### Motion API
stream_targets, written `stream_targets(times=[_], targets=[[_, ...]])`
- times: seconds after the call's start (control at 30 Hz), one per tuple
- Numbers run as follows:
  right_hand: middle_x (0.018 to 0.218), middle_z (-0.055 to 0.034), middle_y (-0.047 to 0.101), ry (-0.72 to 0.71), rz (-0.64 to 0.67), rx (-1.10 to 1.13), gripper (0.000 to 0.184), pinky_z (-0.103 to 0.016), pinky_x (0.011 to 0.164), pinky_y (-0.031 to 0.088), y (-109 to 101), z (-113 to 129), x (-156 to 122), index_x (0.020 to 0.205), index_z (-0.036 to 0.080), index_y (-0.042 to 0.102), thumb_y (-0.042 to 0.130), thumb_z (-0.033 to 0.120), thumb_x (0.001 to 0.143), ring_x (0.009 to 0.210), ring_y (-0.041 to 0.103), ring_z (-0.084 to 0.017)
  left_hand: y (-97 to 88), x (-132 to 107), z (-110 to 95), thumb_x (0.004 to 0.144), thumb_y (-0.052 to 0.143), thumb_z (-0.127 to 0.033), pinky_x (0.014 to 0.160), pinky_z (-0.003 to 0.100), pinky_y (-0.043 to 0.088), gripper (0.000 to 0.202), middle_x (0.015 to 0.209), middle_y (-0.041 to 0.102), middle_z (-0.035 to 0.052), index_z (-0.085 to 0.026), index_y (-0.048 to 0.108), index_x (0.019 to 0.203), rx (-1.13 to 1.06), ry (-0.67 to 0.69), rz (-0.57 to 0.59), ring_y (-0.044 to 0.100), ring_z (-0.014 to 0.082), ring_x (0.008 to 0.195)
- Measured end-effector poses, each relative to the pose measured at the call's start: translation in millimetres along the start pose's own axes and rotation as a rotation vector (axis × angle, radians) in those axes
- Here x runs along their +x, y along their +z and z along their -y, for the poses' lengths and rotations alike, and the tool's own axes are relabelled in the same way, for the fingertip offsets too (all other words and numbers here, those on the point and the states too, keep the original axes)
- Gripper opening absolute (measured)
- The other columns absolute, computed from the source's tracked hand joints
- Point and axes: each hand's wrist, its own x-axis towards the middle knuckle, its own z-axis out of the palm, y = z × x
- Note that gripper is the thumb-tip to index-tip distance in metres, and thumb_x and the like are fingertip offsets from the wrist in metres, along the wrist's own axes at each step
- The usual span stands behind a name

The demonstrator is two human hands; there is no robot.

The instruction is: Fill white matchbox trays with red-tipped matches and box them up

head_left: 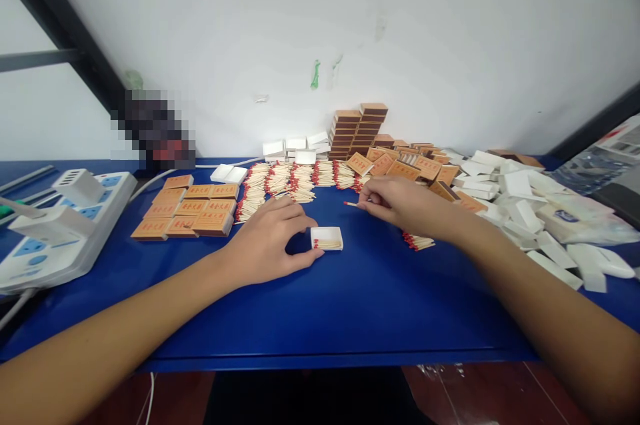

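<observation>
A small white matchbox tray (326,235) lies on the blue table, with a few red-tipped matches along its near side. My left hand (270,241) grips the tray's left end between thumb and fingers. To the right of it, my right hand (387,201) pinches a match (351,204), its red head pointing left, above the table. Behind both hands runs a row of match piles (303,181). Another small pile of matches (419,241) shows partly from under my right forearm.
Orange matchboxes (193,208) sit in rows at left, beside a white power strip (95,225). Stacked matchboxes (357,131) stand against the wall, with loose orange sleeves (420,168) near them. White trays (520,205) are heaped at right. The table's front edge (320,361) is close.
</observation>
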Motion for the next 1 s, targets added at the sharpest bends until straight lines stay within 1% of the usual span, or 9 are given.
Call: stream_targets(times=[0.17, 0.27, 0.37, 0.43, 0.53, 0.63, 0.77, 0.87, 1.0], targets=[[0.088, -0.0039, 0.066, -0.164, -0.064, 0.136, 0.016, -0.031, 0.071, 0.041, 6.8, 38.0, -10.8, 0.093, 0.022, 0.063, 0.055, 0.031, 0.105, 0.079, 0.059, -0.019, 0.3, 0.1, -0.7, 0.097, 0.076, -0.041, 0.088, 0.042, 0.051, 0.028, 0.094, 0.072, 0.0057, -0.019, 0.078, 0.113, 0.017, -0.011, 0.007, 0.064, 0.0253, 0.096], [0.095, -0.0047, 0.068, -0.187, -0.03, 0.163, 0.015, -0.031, 0.071, 0.042, 15.1, 54.3, -14.3, 0.094, 0.022, 0.063, 0.056, 0.03, 0.106, 0.079, 0.06, -0.018, 0.0, 0.1, -0.4, 0.097, 0.076, -0.042, 0.088, 0.042, 0.051, 0.028, 0.094, 0.072, 0.0059, -0.018, 0.078, 0.111, 0.02, -0.003, 0.002, 0.063, 0.0253, 0.096], [0.097, -0.0054, 0.069, -0.187, 0.006, 0.145, 0.015, -0.031, 0.071, 0.043, 18.2, 59.5, -14.7, 0.093, 0.021, 0.063, 0.057, 0.028, 0.105, 0.079, 0.061, -0.018, -0.8, 0.1, -0.8, 0.097, 0.075, -0.043, 0.088, 0.041, 0.051, 0.028, 0.094, 0.072, 0.0062, -0.017, 0.078, 0.109, 0.024, 0.004, -0.003, 0.063, 0.0253, 0.095], [0.095, -0.0051, 0.069, -0.197, -0.009, 0.141, 0.016, -0.031, 0.071, 0.043, 13.6, 53.5, -13.6, 0.094, 0.022, 0.065, 0.057, 0.029, 0.105, 0.079, 0.061, -0.018, -1.2, 0.0, -1.2, 0.097, 0.075, -0.042, 0.087, 0.041, 0.05, 0.028, 0.093, 0.072, 0.0059, -0.018, 0.078, 0.11, 0.027, 0.001, -0.002, 0.063, 0.0253, 0.095], [0.087, -0.0052, 0.068, -0.162, -0.113, 0.092, 0.018, -0.033, 0.071, 0.042, -1.7, 27.2, -8.9, 0.093, 0.022, 0.068, 0.057, 0.032, 0.104, 0.079, 0.061, -0.02, -0.9, -0.4, -1.2, 0.097, 0.075, -0.041, 0.088, 0.041, 0.05, 0.027, 0.093, 0.072, 0.006, -0.018, 0.078, 0.111, 0.015, 0.001, -0.005, 0.064, 0.0252, 0.095], [0.083, -0.0061, 0.069, -0.005, -0.174, -0.033, 0.016, -0.034, 0.068, 0.041, -15.5, -9.0, -1.5, 0.087, 0.022, 0.068, 0.059, 0.031, 0.098, 0.074, 0.059, -0.021, 0.4, -1.0, -0.5, 0.097, 0.075, -0.041, 0.088, 0.041, 0.051, 0.027, 0.093, 0.072, 0.0063, -0.018, 0.078, 0.111, 0.01, -0.001, -0.006, 0.064, 0.0252, 0.095], [0.078, -0.0047, 0.068, 0.066, -0.015, -0.02, 0.016, -0.034, 0.066, 0.04, -15.7, -36.4, 6.1, 0.084, 0.022, 0.069, 0.064, 0.036, 0.092, 0.07, 0.059, -0.021, 0.8, -1.3, 0.6, 0.098, 0.074, -0.042, 0.088, 0.041, 0.051, 0.029, 0.093, 0.072, 0.0066, -0.017, 0.078, 0.112, 0.013, 0.004, 0.0, 0.064, 0.0256, 0.095], [0.08, -0.0054, 0.069, 0.054, 0.032, 0.011, 0.02, -0.034, 0.066, 0.039, -7.9, -37.9, 8.3, 0.085, 0.022, 0.068, 0.062, 0.039, 0.094, 0.069, 0.058, -0.021, 0.1, -1.0, 0.5, 0.098, 0.074, -0.043, 0.089, 0.042, 0.051, 0.029, 0.093, 0.072, 0.0068, -0.017, 0.078, 0.112, 0.018, 0.006, -0.001, 0.065, 0.0258, 0.096], [0.079, -0.0053, 0.07, 0.094, 0.056, -0.031, 0.016, -0.034, 0.065, 0.038, -3.6, -39.0, 7.7, 0.085, 0.022, 0.066, 0.059, 0.033, 0.093, 0.068, 0.058, -0.02, -0.1, -0.8, -0.6, 0.098, 0.074, -0.042, 0.09, 0.043, 0.051, 0.029, 0.094, 0.072, 0.0066, -0.018, 0.078, 0.112, 0.02, 0.007, -0.009, 0.065, 0.0258, 0.096]])
